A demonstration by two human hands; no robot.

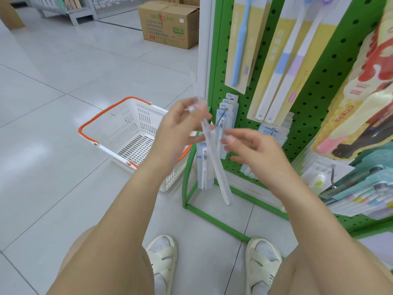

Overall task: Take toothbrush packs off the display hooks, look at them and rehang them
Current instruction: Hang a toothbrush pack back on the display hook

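My left hand (180, 126) pinches the top of a long clear toothbrush pack (217, 162) that hangs down, seen edge-on and blurred, in front of the green pegboard (310, 116). My right hand (253, 150) hovers just right of the pack with fingers loosely spread, holding nothing. Behind the pack, several small blue-white toothbrush packs (226, 116) hang on a low hook. Another pale blue pack (204, 167) hangs lower left on the rack's side.
A white basket with orange handles (127, 135) stands on the tiled floor left of the rack. Big yellow toothbrush packs (276, 64) hang higher up. A cardboard box (170, 24) sits further back. My feet in pale sandals (162, 254) are by the rack's green base frame (212, 218).
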